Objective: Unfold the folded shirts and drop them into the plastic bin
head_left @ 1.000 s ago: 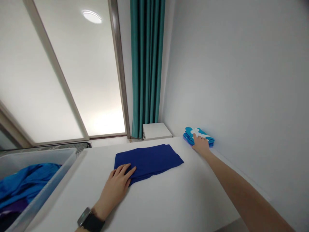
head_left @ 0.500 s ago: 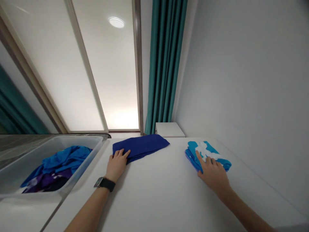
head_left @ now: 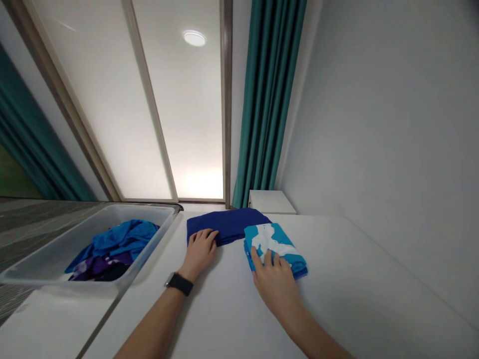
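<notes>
Rests the left hand [head_left: 201, 249] on the near left edge of a folded navy cloth [head_left: 229, 223] on the white table [head_left: 224, 314], with fingers lightly spread. Lays the right hand [head_left: 276, 284] over a folded blue stack [head_left: 277, 242] with a white print — with fingers apart on top; cannot tell whether pinching its near edge. Has this stack at the navy cloth's near right side — and, off to the left, a translucent bin [head_left: 149, 213] of crumpled clothes [head_left: 119, 239].
</notes>
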The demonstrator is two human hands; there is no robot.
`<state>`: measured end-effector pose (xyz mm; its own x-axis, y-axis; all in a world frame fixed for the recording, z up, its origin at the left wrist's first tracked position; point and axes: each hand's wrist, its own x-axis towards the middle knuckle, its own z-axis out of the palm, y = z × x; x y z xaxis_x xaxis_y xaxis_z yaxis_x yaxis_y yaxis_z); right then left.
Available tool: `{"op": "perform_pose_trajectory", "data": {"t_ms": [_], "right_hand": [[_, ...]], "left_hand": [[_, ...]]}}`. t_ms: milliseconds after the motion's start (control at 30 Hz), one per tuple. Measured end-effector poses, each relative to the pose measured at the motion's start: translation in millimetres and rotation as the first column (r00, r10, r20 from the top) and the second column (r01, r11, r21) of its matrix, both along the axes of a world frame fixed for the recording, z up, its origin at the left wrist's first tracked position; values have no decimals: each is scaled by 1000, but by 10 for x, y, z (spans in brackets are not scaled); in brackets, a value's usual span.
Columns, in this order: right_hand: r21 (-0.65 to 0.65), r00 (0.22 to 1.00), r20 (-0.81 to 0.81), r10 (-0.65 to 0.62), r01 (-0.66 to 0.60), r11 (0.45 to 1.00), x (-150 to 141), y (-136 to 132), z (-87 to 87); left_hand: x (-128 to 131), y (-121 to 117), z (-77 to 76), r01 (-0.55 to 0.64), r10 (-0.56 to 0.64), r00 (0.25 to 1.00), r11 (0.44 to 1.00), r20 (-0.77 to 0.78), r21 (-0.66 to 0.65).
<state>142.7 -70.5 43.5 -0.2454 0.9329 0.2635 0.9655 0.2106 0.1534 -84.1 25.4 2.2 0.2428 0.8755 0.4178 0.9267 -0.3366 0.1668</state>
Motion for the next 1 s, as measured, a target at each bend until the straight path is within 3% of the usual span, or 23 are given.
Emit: {"op": "perform_pose_trajectory", "data": {"t_ms": [133, 233, 433, 633, 767, 833, 900, 1000], "right_hand": [[-70, 979, -151, 140, -152, 986, 164, -29, 115], [-164, 946, -250, 207, -252, 954, 383, -19, 215], [-334, 897, -403, 182, -329, 883, 608, 102, 378], [-360, 859, -502, 103, -316, 878, 602, 275, 490], [-424, 838, -544, 50, -325, 845, 657, 419, 528], [-386, 788, -615, 38, -342, 856, 691, 487, 570], [-248, 699, -713, 56, -326, 912, 700, 541, 652], [-9, 458, -885, 84, -198, 980, 655, 631, 852]], "left_hand": [[236, -126, 48, 282, -276, 945, 959, 177, -5], [397, -233, 70, 390, -378, 892, 921, 248, 4], [425, -275, 86, 415, -400, 852, 909, 339, 30], [411, -281, 107, 482, -473, 816, 874, 332, 59], [437, -309, 111, 500, -489, 794, 863, 362, 69], [440, -309, 107, 490, -477, 784, 868, 397, 75], [439, -298, 104, 478, -461, 772, 875, 438, 77], [439, -272, 102, 466, -422, 717, 882, 556, 68]]}}
